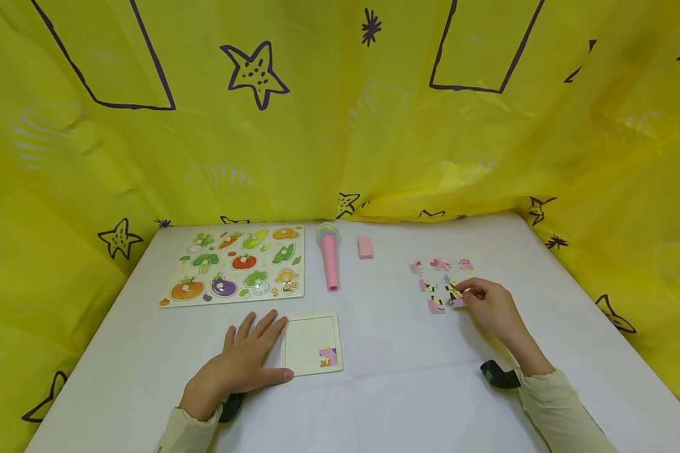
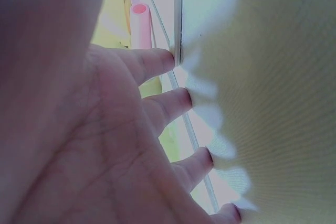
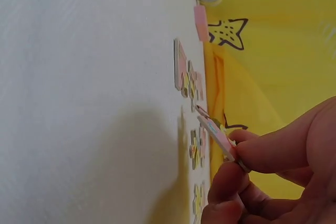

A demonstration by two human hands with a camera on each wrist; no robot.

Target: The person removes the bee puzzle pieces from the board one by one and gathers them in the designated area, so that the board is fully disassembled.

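Note:
My right hand (image 1: 495,309) pinches a pink jigsaw piece (image 3: 218,137) between thumb and fingers, over the right part of the table. Several loose jigsaw pieces (image 1: 436,306), pink with yellow and black bits, lie around it in rough rows. With fingers spread, my left hand (image 1: 239,363) rests by the left edge of a square puzzle tray (image 1: 303,333), its thumb at the tray's lower edge. Inside the tray's lower right corner sits one pink and yellow piece (image 1: 328,357). In the left wrist view the fingertips (image 2: 184,98) touch down on the white cloth.
A vegetable peg board (image 1: 266,258) lies at the back left. Beside it are a pink toy microphone (image 1: 330,261) and a small pink block (image 1: 365,248). A yellow patterned curtain (image 1: 317,138) hangs round the back and sides of the white table (image 1: 408,396).

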